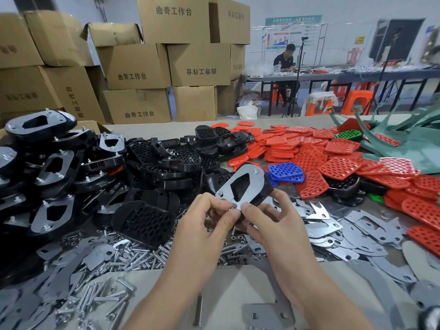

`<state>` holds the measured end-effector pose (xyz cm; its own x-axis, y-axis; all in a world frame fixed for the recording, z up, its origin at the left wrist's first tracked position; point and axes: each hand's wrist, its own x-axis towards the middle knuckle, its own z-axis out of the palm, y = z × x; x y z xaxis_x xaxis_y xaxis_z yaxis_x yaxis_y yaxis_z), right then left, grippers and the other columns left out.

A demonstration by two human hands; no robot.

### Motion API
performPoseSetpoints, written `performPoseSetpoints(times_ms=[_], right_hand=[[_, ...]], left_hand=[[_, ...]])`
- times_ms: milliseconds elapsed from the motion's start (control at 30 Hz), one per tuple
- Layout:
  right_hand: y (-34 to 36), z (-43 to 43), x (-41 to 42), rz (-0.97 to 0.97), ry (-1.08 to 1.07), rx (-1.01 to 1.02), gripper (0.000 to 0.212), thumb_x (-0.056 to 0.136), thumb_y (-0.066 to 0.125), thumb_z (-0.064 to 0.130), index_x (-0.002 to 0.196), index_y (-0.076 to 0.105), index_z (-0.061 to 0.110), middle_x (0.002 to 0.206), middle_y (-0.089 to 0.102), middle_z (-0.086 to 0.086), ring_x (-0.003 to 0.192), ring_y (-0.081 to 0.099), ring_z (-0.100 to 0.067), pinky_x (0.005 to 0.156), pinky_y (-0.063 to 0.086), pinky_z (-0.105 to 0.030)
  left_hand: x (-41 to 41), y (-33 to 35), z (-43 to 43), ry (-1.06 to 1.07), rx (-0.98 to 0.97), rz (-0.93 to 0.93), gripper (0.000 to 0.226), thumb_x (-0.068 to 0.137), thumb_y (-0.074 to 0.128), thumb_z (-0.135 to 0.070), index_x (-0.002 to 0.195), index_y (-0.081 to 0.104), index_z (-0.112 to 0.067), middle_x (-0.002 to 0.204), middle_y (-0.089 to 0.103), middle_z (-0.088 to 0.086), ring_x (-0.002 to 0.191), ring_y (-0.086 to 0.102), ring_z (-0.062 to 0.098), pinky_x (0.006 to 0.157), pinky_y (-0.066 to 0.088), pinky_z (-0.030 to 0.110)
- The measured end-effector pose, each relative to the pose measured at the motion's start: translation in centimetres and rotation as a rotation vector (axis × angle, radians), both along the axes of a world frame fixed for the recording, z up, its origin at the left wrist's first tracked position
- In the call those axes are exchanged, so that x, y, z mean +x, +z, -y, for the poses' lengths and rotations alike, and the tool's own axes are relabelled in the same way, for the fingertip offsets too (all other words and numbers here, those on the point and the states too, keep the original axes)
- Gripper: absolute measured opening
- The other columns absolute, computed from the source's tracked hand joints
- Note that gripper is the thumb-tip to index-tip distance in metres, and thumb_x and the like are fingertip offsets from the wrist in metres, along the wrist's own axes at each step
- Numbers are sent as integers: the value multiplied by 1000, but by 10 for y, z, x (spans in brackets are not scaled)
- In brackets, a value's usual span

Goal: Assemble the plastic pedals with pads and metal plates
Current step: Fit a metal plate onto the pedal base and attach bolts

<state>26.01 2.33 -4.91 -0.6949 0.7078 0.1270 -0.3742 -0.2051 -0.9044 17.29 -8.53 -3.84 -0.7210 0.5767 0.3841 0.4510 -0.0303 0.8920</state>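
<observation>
**Q:** Head view. Where is the pedal, and how is it held?

**A:** The pedal (265, 192) is held above the table (221, 282), just in front of the parts piles, with its underside turned upward. A metal plate (255, 183) is seated on that underside. The pedal is gripped at its near edge by the right hand (264, 220), with the fingers curled beneath and the thumb pressed at the plate's near tip. A small bright part, taken to be a nut (229, 210), is pinched between thumb and forefinger of the left hand (207, 217) at the same tip.

**Q:** Which step is judged to be in hand?

**A:** Two fitted fasteners (256, 171) are seen on the plate, one at the far end and one at the left corner. The third fastening, at the near tip, is therefore judged to be in hand.

**Q:** How is it done well?

**A:** The plate should be pressed flush so that the holes stay aligned. The nut should be started square on the thread and turned lightly with the fingertips. If resistance is felt, it should be backed off and restarted. The bolt end is hidden by the fingers, so its seating cannot be confirmed.

**Q:** What writing can be read?

**A:** "曲奇工作台" is printed on the cardboard boxes (135, 65) stacked behind the table, and on one box it is inverted. The wall poster text is too small to be read. No marking is seen on the pedal.
</observation>
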Motion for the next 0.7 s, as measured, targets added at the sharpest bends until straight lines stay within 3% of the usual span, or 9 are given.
performPoseSetpoints(times_ms=[167,233,367,467,700], right_hand=[[3,3,1,54,-57,124,41,76,78,25,114,63,29,97,76,-6,92,76,-28,83,62,-39],[3,2,0,48,-68,140,37,82,80,18,113,63,29,98,76,-7,93,76,-27,84,63,-39],[3,1,1,30,-70,98,31,89,75,7,111,64,26,97,75,-11,88,77,-23,82,63,-37],[4,0,1,-8,-42,40,30,89,74,6,113,65,22,92,76,-7,87,77,-19,72,60,-25],[4,1,0,-26,-11,-26,30,91,73,5,116,64,19,89,76,-7,87,77,-19,69,58,-19]], left_hand=[[0,1,0,-12,29,22,19,79,71,-42,79,61,-26,81,71,-9,63,60,6,59,44,14],[-2,0,0,-22,17,-23,12,86,74,-30,80,63,-30,85,69,-10,69,61,5,63,44,13],[-3,-1,3,-44,-21,-202,33,96,63,-7,97,70,-39,95,64,-12,93,62,9,76,43,9],[-2,-1,4,-63,-3,-220,33,97,61,-12,105,69,-43,96,61,-13,95,61,11,80,44,13],[-2,0,1,-23,13,-174,23,96,64,-18,97,71,-40,95,64,-13,90,62,11,77,44,15]])
